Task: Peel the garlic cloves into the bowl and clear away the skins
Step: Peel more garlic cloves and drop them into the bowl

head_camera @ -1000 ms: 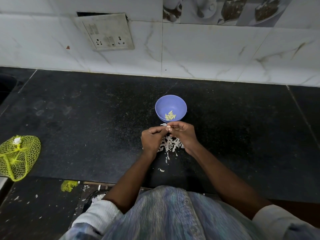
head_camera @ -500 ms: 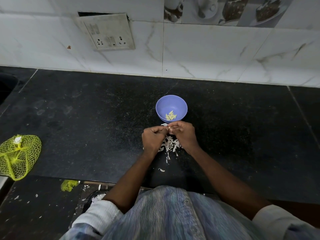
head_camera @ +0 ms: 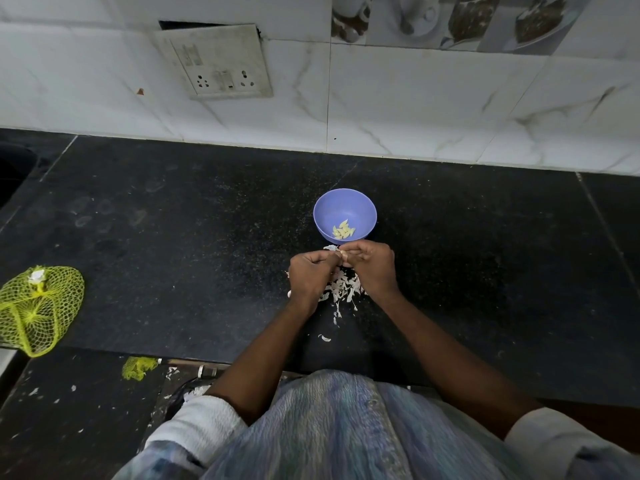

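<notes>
On a speckled black stone countertop [head_camera: 173, 237] below white marbled wall tiles [head_camera: 433, 105], left hand [head_camera: 311, 277] and right hand [head_camera: 372, 268] pinch a small garlic clove [head_camera: 341, 253] over scattered papery skins [head_camera: 341, 289], beside the round lilac plastic bowl [head_camera: 345, 206] of peeled cloves [head_camera: 343, 231].

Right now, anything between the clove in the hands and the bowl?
Nothing visible. Both hands, left hand and right hand, pinch the clove just short of the bowl's near rim. Its opening is uncovered; the skins lie under the hands.
</notes>
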